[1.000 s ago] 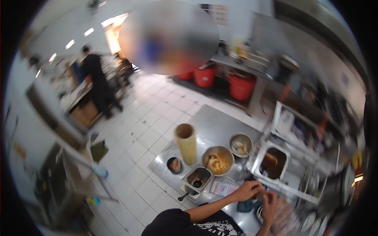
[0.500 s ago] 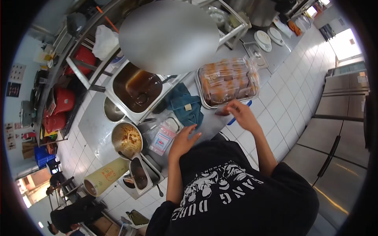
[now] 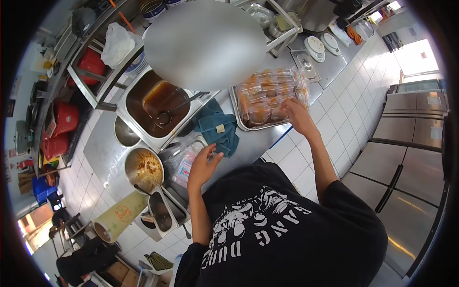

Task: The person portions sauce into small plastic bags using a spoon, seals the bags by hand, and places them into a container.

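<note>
My right hand (image 3: 299, 118) is over the near right side of a metal tray (image 3: 236, 117). Its fingers are closed at a clear plastic packet of brown food, partly hidden by the hand. Many similar packets with brown and orange contents (image 3: 267, 95) are heaped in that tray. My left hand (image 3: 203, 167) hovers with fingers apart and holds nothing. Just beyond it lies a folded teal cloth (image 3: 215, 122). Clear plastic bags with a printed label (image 3: 184, 171) lie beside the left hand, partly covered by it.
A deep pan of brown sauce (image 3: 158, 129) holds a ladle (image 3: 165, 117). Left of it are a metal bowl with food remains (image 3: 143, 166), small steel pans (image 3: 161, 210) and a tall yellow cup stack (image 3: 119, 215). White scales (image 3: 314, 48) stand far right. A blurred oval hides the top middle.
My right hand has moved up from the tray's near edge, carrying a small brown packet onto the heap. My left hand stays open near the bags. The view has shifted slightly.
</note>
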Available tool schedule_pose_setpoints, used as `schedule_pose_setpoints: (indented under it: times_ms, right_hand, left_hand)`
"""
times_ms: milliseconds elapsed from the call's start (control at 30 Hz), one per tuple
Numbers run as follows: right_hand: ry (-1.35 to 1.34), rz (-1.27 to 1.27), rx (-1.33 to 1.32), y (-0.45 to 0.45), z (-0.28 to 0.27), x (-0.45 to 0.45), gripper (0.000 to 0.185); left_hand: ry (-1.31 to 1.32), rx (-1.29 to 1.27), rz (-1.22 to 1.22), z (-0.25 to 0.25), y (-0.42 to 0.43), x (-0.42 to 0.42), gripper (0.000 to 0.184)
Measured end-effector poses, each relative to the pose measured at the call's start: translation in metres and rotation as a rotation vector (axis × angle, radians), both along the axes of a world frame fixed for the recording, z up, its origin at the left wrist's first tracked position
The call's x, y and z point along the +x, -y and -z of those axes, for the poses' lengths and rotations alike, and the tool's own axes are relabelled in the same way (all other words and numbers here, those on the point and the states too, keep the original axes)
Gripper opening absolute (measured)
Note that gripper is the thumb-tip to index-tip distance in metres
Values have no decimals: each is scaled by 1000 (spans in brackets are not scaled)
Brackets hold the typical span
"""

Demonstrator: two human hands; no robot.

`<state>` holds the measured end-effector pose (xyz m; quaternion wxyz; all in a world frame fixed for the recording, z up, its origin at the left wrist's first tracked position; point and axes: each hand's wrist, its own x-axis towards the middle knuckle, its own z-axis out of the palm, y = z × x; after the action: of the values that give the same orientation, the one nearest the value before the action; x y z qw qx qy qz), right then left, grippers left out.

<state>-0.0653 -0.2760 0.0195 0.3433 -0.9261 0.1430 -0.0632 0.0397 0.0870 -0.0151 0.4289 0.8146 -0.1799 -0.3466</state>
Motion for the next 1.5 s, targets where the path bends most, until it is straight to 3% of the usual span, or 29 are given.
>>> schedule_pose_setpoints:
  times_ms: [167, 267, 367, 467, 567, 667, 733, 800, 900, 1000, 1133, 1233, 1333, 1367, 1500]
  right_hand:
    - [-18, -18, -13, 1, 8, 3, 11]
    - [-77, 99, 214, 1, 14, 6, 12]
    - [-34, 48, 97, 9, 40, -5, 17]
    - [-35, 156, -49, 5, 37, -8, 24]
    - [132, 252, -203, -28, 2, 14, 31]
    - [38, 144, 145, -80, -19, 49, 37]
    - [-227, -116, 487, -122, -6, 69, 44]
    - [-325, -366, 39, -168, 26, 71, 44]
    - [-266, -257, -268, -205, 79, 61, 43]
    - [-176, -328, -121, -197, 103, 69, 48]
    - [-263, -205, -229, -213, 77, 79, 30]
    - [-187, -191, -140, -239, 38, 79, 26]
    - [2, -468, 87, -248, 77, 81, 25]
    - [-100, -509, 200, -250, 84, 83, 22]
    - [-136, -489, 333, -257, 94, 79, 22]
  left_hand:
    - [-12, -29, -65, 1, -8, -2, 54]
    - [26, -63, -64, 6, -12, -4, 54]
    - [7, -89, -128, 7, -13, -5, 52]
    - [129, -120, -221, 10, -18, -8, 48]
    - [253, -27, -305, 17, -28, -12, 45]
    - [444, 162, -349, 14, -29, -18, 44]
    - [411, 251, -347, 10, -29, -21, 56]
    - [455, 364, -352, 17, -31, -24, 64]
    - [472, 427, -394, 16, -39, -27, 76]
    - [560, 422, -445, 26, -50, -36, 81]
    - [526, 432, -412, 39, -53, -39, 86]
    - [532, 388, -406, 45, -58, -33, 87]
    - [545, 304, -418, 48, -63, -38, 85]
    - [547, 284, -419, 49, -65, -39, 85]
    - [554, 209, -442, 47, -70, -41, 84]
